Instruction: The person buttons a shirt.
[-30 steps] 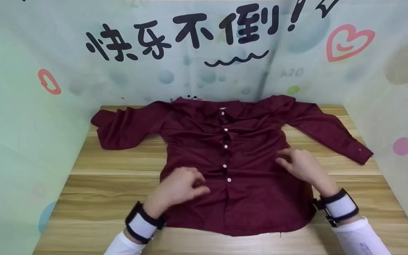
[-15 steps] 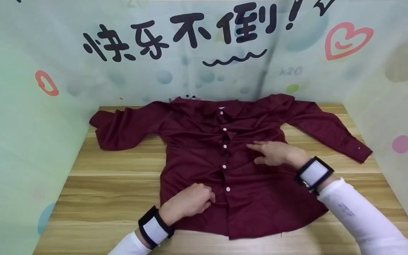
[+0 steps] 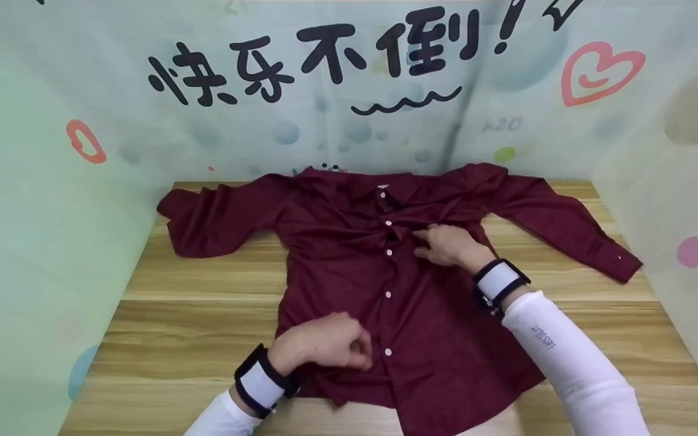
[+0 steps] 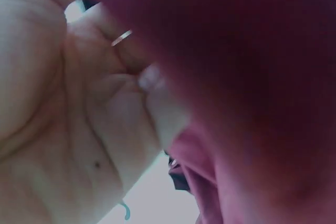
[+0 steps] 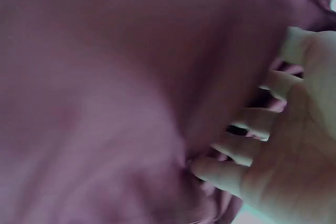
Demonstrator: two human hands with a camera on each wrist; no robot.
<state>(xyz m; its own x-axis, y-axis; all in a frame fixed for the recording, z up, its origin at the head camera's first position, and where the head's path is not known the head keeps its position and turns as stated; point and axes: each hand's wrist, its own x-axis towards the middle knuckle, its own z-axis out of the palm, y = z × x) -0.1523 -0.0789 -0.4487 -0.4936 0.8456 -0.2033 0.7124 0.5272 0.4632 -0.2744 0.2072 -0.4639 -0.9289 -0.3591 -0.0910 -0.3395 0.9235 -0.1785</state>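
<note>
A maroon button-up shirt (image 3: 337, 272) lies front up on the table, its sleeves spread to both sides and white buttons down the middle. Low on the shirt's left front, my left hand (image 3: 328, 342) curls its fingers and grips the cloth; its fingertips are partly hidden. The left wrist view has maroon cloth (image 4: 252, 93) running up close across the palm. Beside the placket on the upper chest, my right hand (image 3: 451, 245) rests on the shirt. Its spread fingers (image 5: 226, 174) touch bunched fabric in the right wrist view.
A wood-grain table (image 3: 185, 327) lies under the shirt. Printed cloth walls (image 3: 228, 133) enclose it at the back and both sides; the collar reaches the back wall. Creases cross the chest. The shirt's hem comes to the near edge of the view.
My right hand has moved left and up from the shirt's side to near the placket. My left hand has shifted slightly right and nearer. The lower front and buttons have slid toward me.
</note>
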